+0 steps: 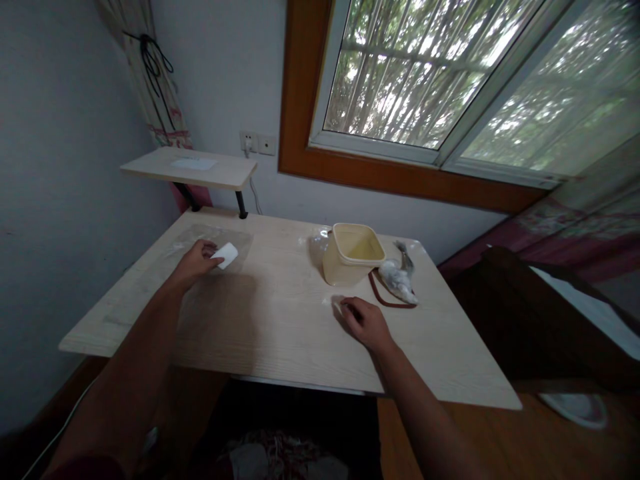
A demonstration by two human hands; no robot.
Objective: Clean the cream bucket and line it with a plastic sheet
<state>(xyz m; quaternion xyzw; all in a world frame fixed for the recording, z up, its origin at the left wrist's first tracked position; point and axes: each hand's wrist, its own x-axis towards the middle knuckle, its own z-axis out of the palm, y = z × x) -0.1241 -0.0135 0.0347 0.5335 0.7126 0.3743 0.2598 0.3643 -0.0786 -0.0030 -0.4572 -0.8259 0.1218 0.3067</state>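
Note:
My left hand (196, 260) is over the left part of the table, its thumb and fingers closed on a small white rounded block (227, 255). Under that hand lies a clear plastic sheet or bag (243, 240). My right hand (364, 321) rests low over the table, right of the middle, with curled fingers. A shiny, see-through scrap (338, 304) shows at its fingertips; whether they grip it is hard to make out. Just beyond stands a cream plastic tub (345, 270), open at the top. Beside it a bunched clear bag (397, 280) lies across a reddish-brown frame-shaped rim (387, 301).
A raised shelf (225, 175) on black legs stands at the table's back left, bearing a white paper (194, 163). Behind are a wall socket (257, 143) and a window with a wooden frame (310, 163). The pale wooden table (300, 333) ends close to my lap.

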